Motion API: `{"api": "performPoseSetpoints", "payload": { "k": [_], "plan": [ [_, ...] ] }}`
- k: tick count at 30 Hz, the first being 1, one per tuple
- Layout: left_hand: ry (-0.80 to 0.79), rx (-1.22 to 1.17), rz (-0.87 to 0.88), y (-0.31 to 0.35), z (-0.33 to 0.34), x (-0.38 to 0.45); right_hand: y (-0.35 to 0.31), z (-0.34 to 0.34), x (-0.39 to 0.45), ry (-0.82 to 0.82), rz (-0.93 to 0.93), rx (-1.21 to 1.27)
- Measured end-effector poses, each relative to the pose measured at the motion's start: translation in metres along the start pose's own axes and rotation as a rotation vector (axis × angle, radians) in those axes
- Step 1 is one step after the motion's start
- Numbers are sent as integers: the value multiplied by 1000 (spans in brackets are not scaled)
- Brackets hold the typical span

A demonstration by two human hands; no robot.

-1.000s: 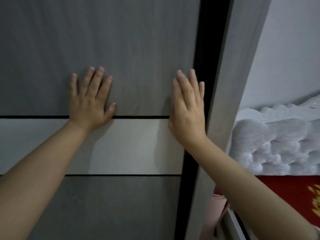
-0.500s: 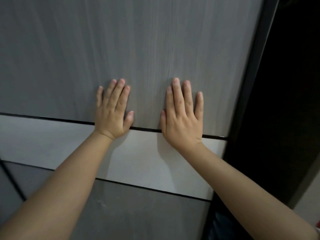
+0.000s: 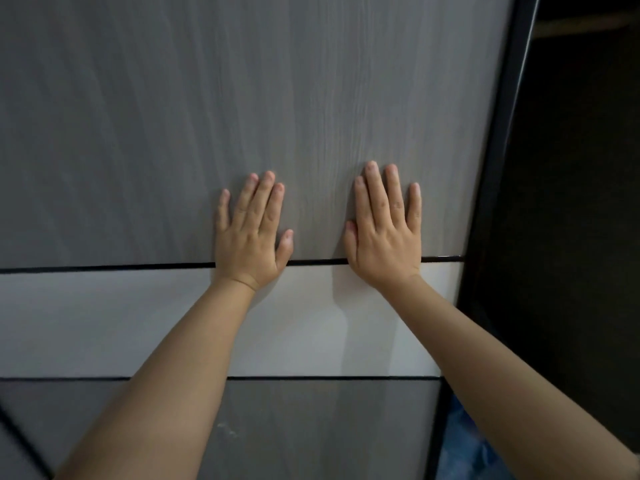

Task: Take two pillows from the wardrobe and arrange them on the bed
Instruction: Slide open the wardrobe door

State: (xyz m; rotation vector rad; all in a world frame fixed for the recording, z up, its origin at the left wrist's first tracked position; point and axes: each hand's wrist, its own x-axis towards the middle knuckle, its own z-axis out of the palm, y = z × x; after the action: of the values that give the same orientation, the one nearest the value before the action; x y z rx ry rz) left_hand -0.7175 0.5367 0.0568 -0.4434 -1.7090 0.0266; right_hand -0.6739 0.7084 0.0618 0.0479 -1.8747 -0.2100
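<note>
A grey wood-grain sliding wardrobe door with a white middle band fills most of the view. My left hand and my right hand both lie flat on it, fingers spread, palms over the black line above the white band. Neither holds anything. To the right of the door's black edge the wardrobe interior stands open and dark. No pillow can be made out in it.
Something blue shows low in the dark opening, beside my right forearm. A second door panel edge slants across the bottom left corner.
The door has slid to the left with both palms on it. The dark opening at the right has grown wide, and the bed's headboard has gone out of view.
</note>
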Motion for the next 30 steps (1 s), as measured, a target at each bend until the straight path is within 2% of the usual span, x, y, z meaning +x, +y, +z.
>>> {"api": "performPoseSetpoints", "payload": {
  "k": [6,12,18,26,30],
  "plan": [
    [-10,-9,27,-76,-7,-21,-78,10,12,62,18,4],
    [-118,-4,46,-155,-19,-44,-167,9,27,26,50,-3],
    [-169,5,54,-241,-26,-71,-258,14,40,58,81,37],
    [-63,14,81,-357,-26,-110,-375,19,59,77,82,97],
    [-33,-21,84,-410,-29,-123,-429,20,71,42,91,43]
  ]
}}
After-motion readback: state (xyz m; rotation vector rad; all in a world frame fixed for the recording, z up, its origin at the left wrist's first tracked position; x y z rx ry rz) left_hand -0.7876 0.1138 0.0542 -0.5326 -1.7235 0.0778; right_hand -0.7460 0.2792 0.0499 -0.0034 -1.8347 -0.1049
